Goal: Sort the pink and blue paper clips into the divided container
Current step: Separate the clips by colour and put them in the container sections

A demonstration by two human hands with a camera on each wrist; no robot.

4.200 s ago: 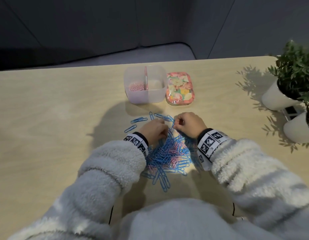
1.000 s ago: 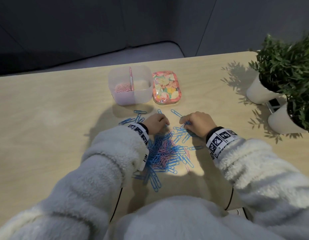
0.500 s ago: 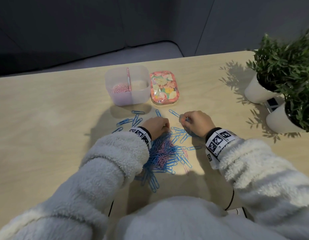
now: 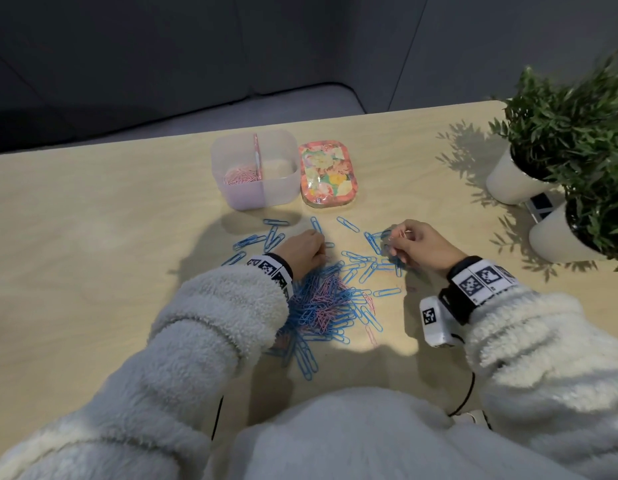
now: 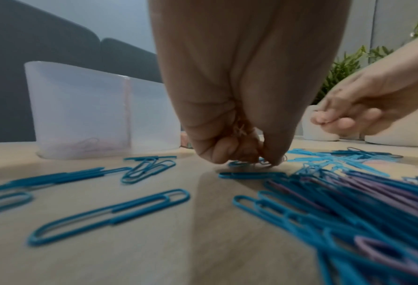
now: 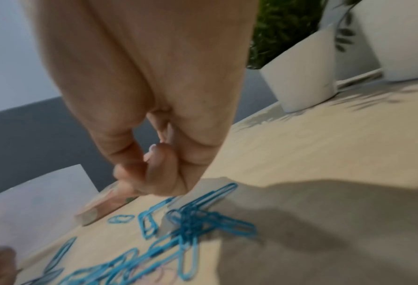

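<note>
No readable text anywhere.
The wristbands (image 4: 480, 277) carried only black-and-white square marker patterns, and the tin lid (image 4: 327, 174) at upper centre showed only a floral print.

- Head view: high, facing forward and down over the divided container (image 4: 255, 169).
- Left wrist view: at table level, close behind the fingers, facing that container (image 5: 100, 113).
- Right wrist view: tilted, blurred; apparently shares the container's corner (image 6: 37, 192).
</note>
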